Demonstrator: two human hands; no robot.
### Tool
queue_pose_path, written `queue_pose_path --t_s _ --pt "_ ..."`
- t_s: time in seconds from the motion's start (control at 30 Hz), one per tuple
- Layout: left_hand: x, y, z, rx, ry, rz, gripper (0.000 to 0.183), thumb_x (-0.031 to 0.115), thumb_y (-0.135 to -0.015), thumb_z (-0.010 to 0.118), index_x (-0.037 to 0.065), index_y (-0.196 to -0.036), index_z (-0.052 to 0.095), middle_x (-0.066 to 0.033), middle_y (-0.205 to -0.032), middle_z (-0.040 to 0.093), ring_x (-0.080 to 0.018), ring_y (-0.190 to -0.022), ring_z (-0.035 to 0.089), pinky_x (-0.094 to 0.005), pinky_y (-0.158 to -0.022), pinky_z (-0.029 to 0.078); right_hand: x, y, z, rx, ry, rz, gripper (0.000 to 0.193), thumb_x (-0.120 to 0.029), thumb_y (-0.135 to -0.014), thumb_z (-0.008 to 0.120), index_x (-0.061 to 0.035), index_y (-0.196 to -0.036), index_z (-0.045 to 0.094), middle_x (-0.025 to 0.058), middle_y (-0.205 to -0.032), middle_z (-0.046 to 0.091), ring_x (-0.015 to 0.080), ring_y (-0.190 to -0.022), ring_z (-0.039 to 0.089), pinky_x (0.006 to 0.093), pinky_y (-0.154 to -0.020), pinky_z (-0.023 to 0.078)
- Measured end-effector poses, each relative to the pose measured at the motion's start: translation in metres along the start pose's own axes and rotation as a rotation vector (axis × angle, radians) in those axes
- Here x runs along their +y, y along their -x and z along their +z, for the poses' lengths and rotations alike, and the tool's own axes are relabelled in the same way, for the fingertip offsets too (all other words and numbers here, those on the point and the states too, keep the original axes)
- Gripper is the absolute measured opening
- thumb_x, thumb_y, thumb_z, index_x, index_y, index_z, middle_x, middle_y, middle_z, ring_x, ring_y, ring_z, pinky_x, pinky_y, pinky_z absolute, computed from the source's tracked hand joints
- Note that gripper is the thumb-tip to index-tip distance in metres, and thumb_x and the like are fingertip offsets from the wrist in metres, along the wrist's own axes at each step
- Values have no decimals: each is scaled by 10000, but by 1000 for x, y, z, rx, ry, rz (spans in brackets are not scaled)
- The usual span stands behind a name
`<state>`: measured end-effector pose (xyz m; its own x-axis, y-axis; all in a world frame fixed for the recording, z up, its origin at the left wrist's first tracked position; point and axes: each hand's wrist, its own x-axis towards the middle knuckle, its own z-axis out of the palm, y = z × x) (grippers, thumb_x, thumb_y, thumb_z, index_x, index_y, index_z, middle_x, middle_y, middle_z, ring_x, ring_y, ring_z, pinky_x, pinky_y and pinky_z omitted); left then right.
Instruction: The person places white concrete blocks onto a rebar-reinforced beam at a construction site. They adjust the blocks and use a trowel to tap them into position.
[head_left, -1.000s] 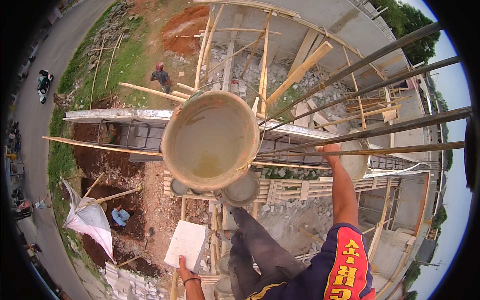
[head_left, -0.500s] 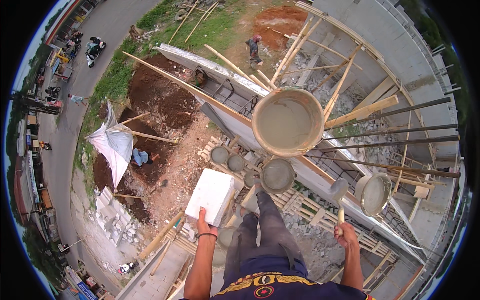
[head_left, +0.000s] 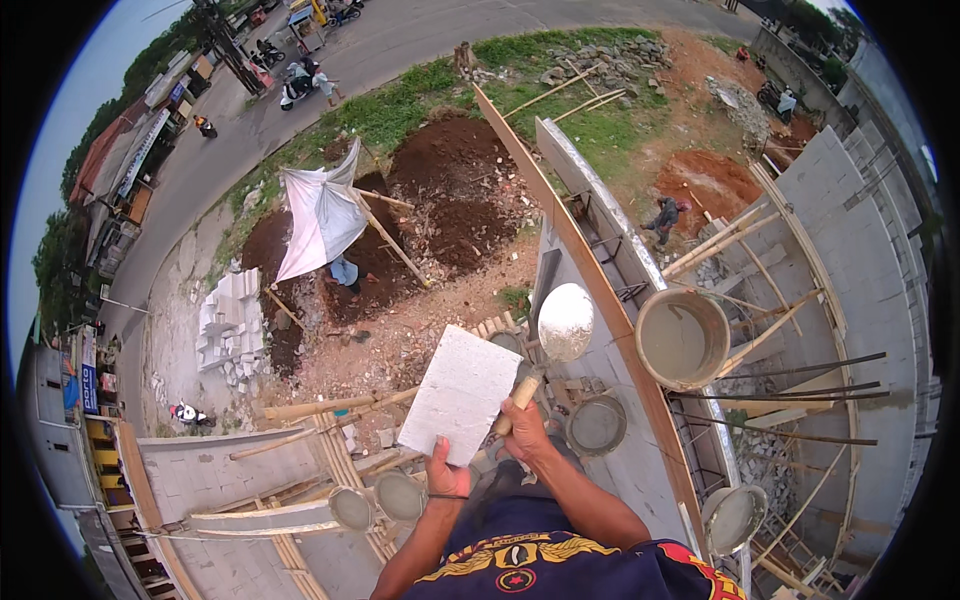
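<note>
My left hand [head_left: 447, 472] grips the lower edge of a pale, flat-faced lightweight concrete block [head_left: 462, 390], held up in front of my body. In my right hand [head_left: 526, 432] is a round-bladed trowel [head_left: 565, 322], its wooden handle in my fist and its shiny blade pointing away from me. The handle lies close beside the block's right edge; whether they touch I cannot tell. To the right of my right hand, a bucket of grey mortar [head_left: 597, 425] stands below.
A large mortar tub [head_left: 683, 340] and a smaller bucket [head_left: 733, 519] sit along the wall at right, beside a long wooden board [head_left: 610, 310]. More buckets [head_left: 400, 496] stand lower left near bamboo poles [head_left: 345, 470]. Far below, a person [head_left: 345, 272] is by a white canopy [head_left: 325, 225].
My view has turned to the left. The trowel has come from beside the right-hand bucket over to the block, its blade now pointing away. The block is still in my left hand.
</note>
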<state>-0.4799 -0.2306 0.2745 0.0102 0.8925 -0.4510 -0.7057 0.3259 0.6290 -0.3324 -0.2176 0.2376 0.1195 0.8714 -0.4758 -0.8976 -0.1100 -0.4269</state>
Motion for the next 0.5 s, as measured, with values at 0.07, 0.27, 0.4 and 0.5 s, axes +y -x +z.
queue_pose_path --t_s 0.07,0.27,0.4,0.5 --pt "8 7 -10 67 55 93 719 196 -835 731 74 -1451 381 -82 -1406 493 -268 -1303 467 -427 -1109 366 23 -8 12 -123 -15 -44 430 -217 -844 783 -113 -1169 522 27 -1167 612 200 -1120 580 442 -974 487" --pt "35 36 -30 85 -26 203 798 331 -850 746 85 -1479 321 -73 -1461 439 -263 -1352 419 -445 -1141 329 27 -2 68 -229 249 96 480 -110 -787 784 -46 -1192 534 66 -1133 627 195 -1048 610 377 -925 509" --pt "64 49 -61 -131 30 291 968 520 -771 773 82 -1488 291 -80 -1478 410 -266 -1377 380 -462 -1144 310 29 -7 104 -309 387 139 348 -54 -782 757 -18 -1076 574 57 -1000 625 154 -889 616 342 -797 514" --pt "114 40 -101 -209 14 245 1035 575 -721 788 61 -1476 303 -96 -1473 411 -261 -1378 374 -456 -1134 316 27 -25 105 -481 557 184 466 -82 -781 772 41 -1181 570 96 -1083 635 166 -944 620 340 -832 511"
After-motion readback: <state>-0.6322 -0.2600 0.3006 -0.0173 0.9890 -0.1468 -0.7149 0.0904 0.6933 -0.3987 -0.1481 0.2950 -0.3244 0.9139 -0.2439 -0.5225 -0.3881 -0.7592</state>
